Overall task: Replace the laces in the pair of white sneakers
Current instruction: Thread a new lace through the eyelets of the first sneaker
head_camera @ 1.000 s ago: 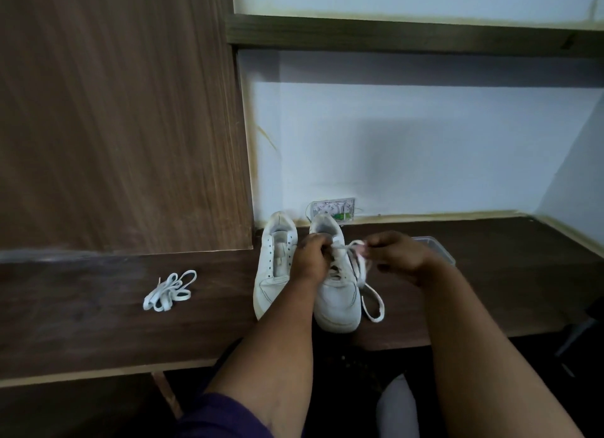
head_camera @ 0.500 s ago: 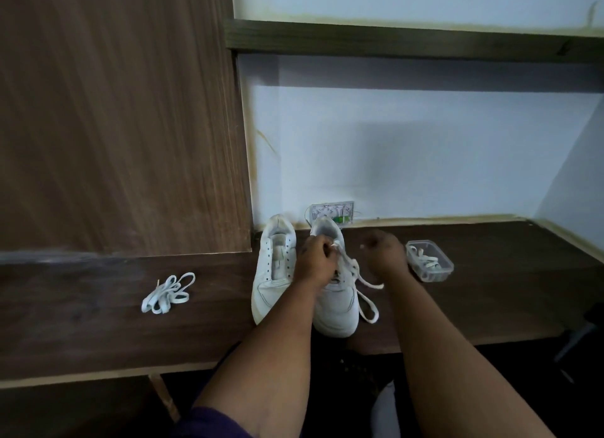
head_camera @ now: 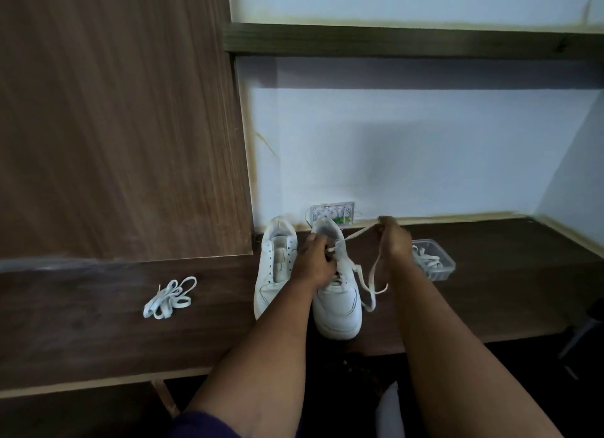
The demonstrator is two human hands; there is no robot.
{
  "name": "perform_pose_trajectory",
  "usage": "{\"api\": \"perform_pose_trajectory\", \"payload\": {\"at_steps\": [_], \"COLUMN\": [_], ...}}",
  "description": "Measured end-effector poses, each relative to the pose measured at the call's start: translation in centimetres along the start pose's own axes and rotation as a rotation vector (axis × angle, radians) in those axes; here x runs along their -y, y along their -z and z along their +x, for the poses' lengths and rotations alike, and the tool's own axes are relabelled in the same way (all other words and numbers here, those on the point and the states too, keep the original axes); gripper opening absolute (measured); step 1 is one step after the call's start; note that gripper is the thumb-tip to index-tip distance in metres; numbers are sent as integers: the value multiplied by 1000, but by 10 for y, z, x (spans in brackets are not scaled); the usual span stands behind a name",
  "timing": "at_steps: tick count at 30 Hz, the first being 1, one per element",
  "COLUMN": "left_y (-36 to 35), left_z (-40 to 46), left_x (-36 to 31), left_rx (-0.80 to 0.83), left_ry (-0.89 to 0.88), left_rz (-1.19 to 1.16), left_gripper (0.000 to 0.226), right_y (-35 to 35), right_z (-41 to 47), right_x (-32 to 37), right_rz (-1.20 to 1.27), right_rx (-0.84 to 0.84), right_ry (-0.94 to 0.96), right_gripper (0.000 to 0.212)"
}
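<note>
Two white sneakers stand side by side on the dark wooden desk [head_camera: 98,333]. The left sneaker [head_camera: 273,267] has bare eyelets and no lace. My left hand [head_camera: 315,263] rests curled over the right sneaker [head_camera: 340,307] and pinches the white lace [head_camera: 356,236] at the eyelets. My right hand [head_camera: 394,241] is raised to the right of the shoe and pinches the same lace, which runs taut from the shoe up to its fingers. The rest of the lace hangs in a loop below that hand, its tip near the shoe's right side.
A bundle of loose white laces [head_camera: 170,297] lies on the desk to the left. At the right stands a clear plastic tub [head_camera: 436,263] with more laces inside. A wall socket [head_camera: 333,213] sits behind the shoes. A wooden panel rises at the left.
My right hand has moved up and to the right, drawing the lace taut out of the right sneaker. My left hand stays on the shoe.
</note>
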State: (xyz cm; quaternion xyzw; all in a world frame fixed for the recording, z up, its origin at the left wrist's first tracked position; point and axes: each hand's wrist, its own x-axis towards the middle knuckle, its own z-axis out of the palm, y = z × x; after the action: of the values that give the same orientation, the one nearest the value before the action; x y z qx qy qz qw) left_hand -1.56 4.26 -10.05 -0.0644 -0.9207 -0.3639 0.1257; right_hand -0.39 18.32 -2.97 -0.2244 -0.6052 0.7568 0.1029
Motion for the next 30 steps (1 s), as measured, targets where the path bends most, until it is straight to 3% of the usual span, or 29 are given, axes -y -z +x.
{"api": "perform_pose_trajectory", "payload": {"at_steps": [2, 5, 7, 10, 13, 16, 19, 22, 24, 26, 28, 30], "left_y": [1, 19, 42, 84, 126, 162, 183, 198, 204, 202, 191, 171], "left_z": [3, 4, 2, -3, -13, -29, -39, -43, -41, -38, -33, -28], "left_x": [-7, -34, -58, -82, -90, -93, -83, -65, -55, -44, -32, -21], "left_rx": [-43, -165, -259, -379, -423, -472, -472, -428, -414, -336, -15, 487], "left_ry": [24, 84, 82, 52, 20, -62, -70, -30, 26, 138, 228, 346], "left_rz": [2, -251, -511, -870, -1155, -1330, -1469, -1652, -1572, -1158, -467, 61], "left_gripper": [34, 19, 12, 29, 32, 14, 3, 25, 33, 28, 26, 36], "right_y": [8, 17, 15, 7, -3, -13, -16, -11, 2, 17, 26, 27], "right_z": [3, 7, 7, 9, 2, -3, 3, 7, 13, 19, 19, 20], "right_x": [3, -12, -29, -48, -56, -61, -57, -39, -26, -21, -24, -32], "right_rz": [-72, -581, -896, -1113, -1133, -1187, -1054, -566, -317, -262, -369, -530], "right_rx": [-150, -263, -141, 103, 257, 321, 216, -21, -237, -345, -322, -221], "right_ry": [157, 272, 267, 399, 496, 506, 451, 334, 276, 276, 323, 392], "right_gripper": [28, 44, 54, 47, 42, 36, 42, 47, 47, 44, 38, 31]}}
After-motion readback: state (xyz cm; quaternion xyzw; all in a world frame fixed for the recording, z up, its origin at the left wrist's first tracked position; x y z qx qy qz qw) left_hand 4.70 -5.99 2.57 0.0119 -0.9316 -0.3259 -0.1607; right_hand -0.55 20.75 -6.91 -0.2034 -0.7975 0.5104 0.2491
